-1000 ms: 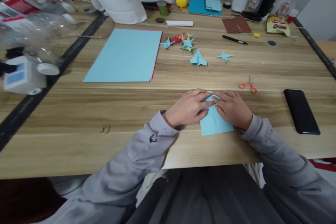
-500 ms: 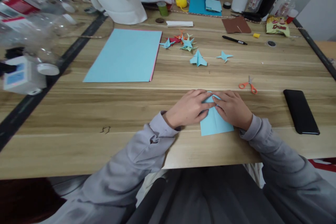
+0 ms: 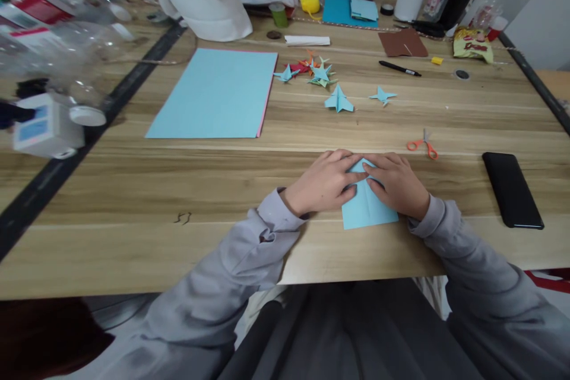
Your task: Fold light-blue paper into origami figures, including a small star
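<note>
A small light blue sheet of paper (image 3: pixel 369 208) lies on the table near the front edge, with a crease down its middle and its top narrowed to a folded point. On its upper left part rests my left hand (image 3: pixel 327 183), fingers closed on the paper's fold. My right hand (image 3: pixel 396 183) grips the upper right side, thumb and index finger close to the left fingertips. The fingers partly cover the folded top. Beyond the hands sit a blue folded paper plane (image 3: pixel 339 100) and a smaller blue folded plane (image 3: pixel 382 95).
Large blue sheets (image 3: pixel 214 95) lie at left, beside several small folded figures (image 3: pixel 319 73). Orange-handled scissors (image 3: pixel 423 146) and a black phone (image 3: pixel 512 190) are to the right. A pen (image 3: pixel 399 68) and brown paper (image 3: pixel 402 43) lie farther back. Plastic bottles (image 3: pixel 66 29) crowd the left.
The whole view has shifted slightly. Both hands stay on the blue paper, with only slight finger movement at its folded top.
</note>
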Demonstrator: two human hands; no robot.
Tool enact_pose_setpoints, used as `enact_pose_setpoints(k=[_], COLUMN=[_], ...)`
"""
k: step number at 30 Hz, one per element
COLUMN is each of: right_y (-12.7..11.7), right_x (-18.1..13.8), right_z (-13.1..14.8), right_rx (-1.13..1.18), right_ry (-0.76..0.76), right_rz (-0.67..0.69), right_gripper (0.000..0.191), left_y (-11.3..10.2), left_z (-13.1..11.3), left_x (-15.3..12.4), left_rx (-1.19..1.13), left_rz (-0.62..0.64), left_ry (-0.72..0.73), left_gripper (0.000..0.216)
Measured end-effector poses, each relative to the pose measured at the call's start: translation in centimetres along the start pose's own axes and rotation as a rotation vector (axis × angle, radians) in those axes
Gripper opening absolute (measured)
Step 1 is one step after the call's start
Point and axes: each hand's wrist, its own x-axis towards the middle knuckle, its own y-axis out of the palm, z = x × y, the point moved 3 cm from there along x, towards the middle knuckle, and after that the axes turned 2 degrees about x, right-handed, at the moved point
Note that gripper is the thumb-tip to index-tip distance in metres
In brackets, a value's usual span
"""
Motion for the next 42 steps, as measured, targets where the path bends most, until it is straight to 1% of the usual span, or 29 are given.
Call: enact_pose_setpoints(k=[6, 11, 16, 21, 28, 33, 37, 42], right_y=[-0.2, -0.3, -0.3, -0.4, -0.2, -0.5, -0.6, -0.4], right_x=[0.1, 0.1, 0.1, 0.2, 0.2, 0.2, 0.3, 0.6], right_z=[0.2, 0.3, 0.3, 0.5, 0.3, 0.4, 1.4, 2.7], right_rx=[0.02, 0.016, 0.025, 0.03, 0.028, -0.05, -0.14, -0.194], right_ry=[0.043, 0.06, 0.055, 0.068, 0.045, 0.053, 0.028, 0.099], right_rz=[0.062, 0.081, 0.086, 0.108, 0.096, 0.091, 0.139, 0.161], right_gripper=[0.035, 0.036, 0.035, 0.036, 0.036, 0.049, 0.055, 0.059], left_y=[0.0, 0.2, 0.2, 0.1, -0.1, -0.4, -0.4, -0.5], left_z=[0.1, 0.2, 0.2, 0.2, 0.0, -0.1, -0.2, -0.3], left_x=[0.1, -0.1, -0.2, -0.1, 0.0, 0.3, 0.3, 0.4], left_rx=[-0.039, -0.066, -0.059, -0.035, -0.023, -0.015, -0.016, -0.007], left_rz=[0.025, -0.006, -0.031, 0.003, 0.027, 0.079, 0.107, 0.113], left_ry=[-0.024, -0.046, -0.036, -0.026, -0.024, -0.057, -0.066, -0.067], left_gripper=[0.037, 0.034, 0.035, 0.035, 0.035, 0.036, 0.036, 0.035])
